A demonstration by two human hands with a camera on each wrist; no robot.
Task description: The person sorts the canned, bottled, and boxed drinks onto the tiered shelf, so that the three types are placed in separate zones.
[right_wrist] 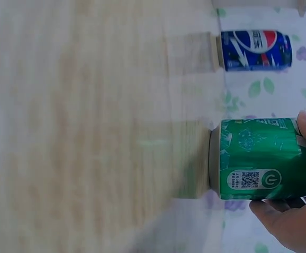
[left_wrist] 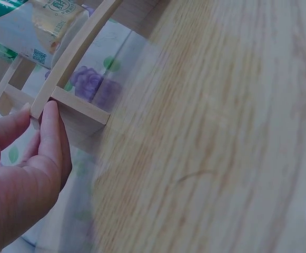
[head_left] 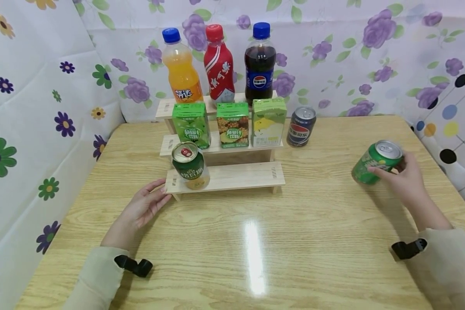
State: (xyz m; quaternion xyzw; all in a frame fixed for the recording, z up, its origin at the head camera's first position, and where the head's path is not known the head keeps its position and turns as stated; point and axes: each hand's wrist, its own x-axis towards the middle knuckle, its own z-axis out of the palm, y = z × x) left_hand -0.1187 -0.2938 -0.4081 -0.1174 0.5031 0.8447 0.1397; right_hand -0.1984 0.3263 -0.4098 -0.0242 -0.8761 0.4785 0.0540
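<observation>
On the right side of the table, my right hand [head_left: 404,181] grips a green soda can [head_left: 373,165], thumb on one side and fingers round the other. The can tilts slightly in the head view; the right wrist view shows its base close to the tabletop. My left hand [head_left: 149,204] pinches the left end of the lowest board of a wooden tiered rack [head_left: 244,175], thumb and fingertips at the corner in the left wrist view. Just beside that hand, a dark green and gold can [head_left: 190,165] stands on the same board.
Three bottles, orange [head_left: 182,69], red [head_left: 218,64] and dark cola [head_left: 260,64], stand on the top tier. Juice boxes in green [head_left: 191,125], brown [head_left: 232,125] and pale yellow-green [head_left: 269,122] fill the middle tier. A blue Pepsi can [head_left: 301,126] stands right of the rack.
</observation>
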